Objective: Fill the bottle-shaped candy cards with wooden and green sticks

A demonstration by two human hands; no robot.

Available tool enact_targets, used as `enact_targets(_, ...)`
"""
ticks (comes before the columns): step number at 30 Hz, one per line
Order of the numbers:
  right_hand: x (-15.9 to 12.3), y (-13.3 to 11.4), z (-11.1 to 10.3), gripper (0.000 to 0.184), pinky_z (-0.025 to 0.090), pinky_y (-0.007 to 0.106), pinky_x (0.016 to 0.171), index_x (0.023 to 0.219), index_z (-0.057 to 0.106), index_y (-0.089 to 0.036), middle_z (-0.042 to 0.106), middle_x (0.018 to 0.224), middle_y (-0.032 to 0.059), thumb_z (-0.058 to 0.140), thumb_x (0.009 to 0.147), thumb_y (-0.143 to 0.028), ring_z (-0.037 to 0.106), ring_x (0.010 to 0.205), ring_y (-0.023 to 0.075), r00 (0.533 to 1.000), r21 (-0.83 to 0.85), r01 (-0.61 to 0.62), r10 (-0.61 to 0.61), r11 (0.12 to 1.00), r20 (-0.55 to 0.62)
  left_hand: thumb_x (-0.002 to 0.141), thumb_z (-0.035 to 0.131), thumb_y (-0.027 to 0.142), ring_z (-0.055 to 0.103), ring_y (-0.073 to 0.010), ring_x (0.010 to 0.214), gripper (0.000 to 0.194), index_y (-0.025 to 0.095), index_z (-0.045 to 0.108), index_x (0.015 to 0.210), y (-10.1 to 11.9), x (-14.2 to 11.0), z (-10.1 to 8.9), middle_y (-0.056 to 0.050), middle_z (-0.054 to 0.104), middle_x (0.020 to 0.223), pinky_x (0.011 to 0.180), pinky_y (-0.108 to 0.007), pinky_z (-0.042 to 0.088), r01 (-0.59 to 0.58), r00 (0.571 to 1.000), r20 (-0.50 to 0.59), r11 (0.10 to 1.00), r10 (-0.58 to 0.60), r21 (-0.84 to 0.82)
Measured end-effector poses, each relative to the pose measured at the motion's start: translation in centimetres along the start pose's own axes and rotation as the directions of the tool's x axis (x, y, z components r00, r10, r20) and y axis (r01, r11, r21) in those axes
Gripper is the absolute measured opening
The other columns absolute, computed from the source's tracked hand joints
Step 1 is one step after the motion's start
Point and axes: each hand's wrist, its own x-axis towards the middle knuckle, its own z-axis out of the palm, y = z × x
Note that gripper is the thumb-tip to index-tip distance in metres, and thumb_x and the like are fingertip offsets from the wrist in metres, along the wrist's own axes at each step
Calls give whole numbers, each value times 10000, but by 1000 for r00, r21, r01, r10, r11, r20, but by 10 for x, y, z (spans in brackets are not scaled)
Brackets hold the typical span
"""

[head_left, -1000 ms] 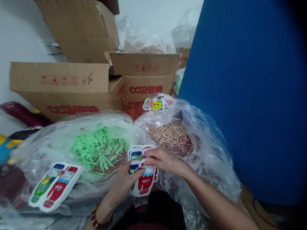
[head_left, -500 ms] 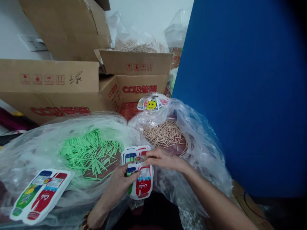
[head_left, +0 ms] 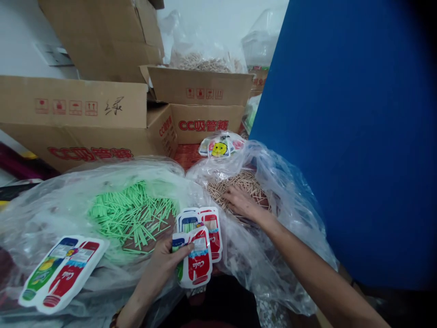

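Note:
My left hand (head_left: 167,258) grips a bottle-shaped printed pouch (head_left: 199,264), with the thumb across its front; its red half reads "Cola" and its green half is partly under my fingers. Just behind it lies a stack of similar pouches (head_left: 215,237), with sticks showing through their clear windows. My right hand (head_left: 241,202) reaches into the pile of thin brown sticks (head_left: 251,182), fingers bent and a little apart, fingertips touching the sticks. I see none clearly held in it. Green sticks (head_left: 126,209) lie in an open plastic bag (head_left: 68,191) to the left.
Another cola pouch (head_left: 64,273) lies on the plastic at the left. Open cardboard boxes (head_left: 201,111) stand behind the bags, beside a blue panel (head_left: 341,136) on the right. Pouches with a yellow smiling face (head_left: 219,149) rest behind the brown sticks.
My right hand has left the pouch and moved up and right into the brown sticks. My left hand keeps the pouch, now lower and left of the stack. The view has shifted slightly.

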Motion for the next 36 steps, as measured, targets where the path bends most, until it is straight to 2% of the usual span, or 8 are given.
enact_targets(3,5,3,-3,210,334,376,879,1042,664,-207,545,1049,89,549,867,-220,449,1001,244,1000,-36,-10,10,999,14,707,767,329,684,-188,639,201,140,732,765,1,1,-3,-39,773,754,620,-253,540,20,1000,-8,1000,-20,-9)
enact_targets(8,4,-4,0,179,307,379,903,1003,679,-231,541,1044,73,592,846,-228,426,1024,242,995,-20,99,-99,995,25,713,765,332,692,-197,672,214,144,728,810,-2,3,-2,-40,776,790,645,-268,548,36,999,-3,999,-36,-25)
enact_targets(12,3,-8,8,163,300,385,898,927,689,-212,572,1005,76,540,898,-272,432,995,239,995,-58,96,-96,994,5,724,757,338,700,-208,730,244,143,734,869,-4,4,-1,-55,778,859,701,-285,552,29,999,27,999,-29,-25)
enact_targets(16,2,7,4,226,310,356,863,862,671,-199,609,980,69,470,940,-270,463,957,224,999,-80,40,-43,996,-33,704,770,337,702,-211,720,256,147,734,872,-7,3,-5,-54,777,846,678,-277,549,33,999,-5,998,-33,-53)
enact_targets(20,8,20,-3,212,314,364,837,919,651,-186,629,971,91,440,933,-197,482,945,240,996,-143,-62,53,988,-67,702,767,341,701,-214,708,242,153,729,849,-6,2,-6,-48,775,823,669,-282,546,43,999,-25,997,-44,-60)
enact_targets(26,14,20,0,201,320,365,877,1018,623,-194,634,1037,83,483,878,-156,490,996,244,998,-103,-42,36,994,-55,686,775,348,698,-219,699,279,139,728,866,-6,0,-7,-65,773,825,673,-295,543,37,999,-12,999,-37,-37)
enact_targets(31,11,33,0,388,322,371,906,1223,561,-211,585,1204,84,496,848,-137,468,1086,250,994,-65,-104,102,992,-30,668,787,347,700,-224,678,281,138,717,841,-8,2,-12,-64,771,791,670,-308,545,56,997,-51,997,-58,-46)
enact_targets(36,21,33,4,322,298,420,942,1141,636,-227,546,1226,116,567,830,-190,425,1132,293,999,-200,-17,23,980,29,709,757,347,701,-222,723,274,134,719,877,-6,3,-7,-69,773,849,693,-302,544,47,999,0,998,-47,-32)
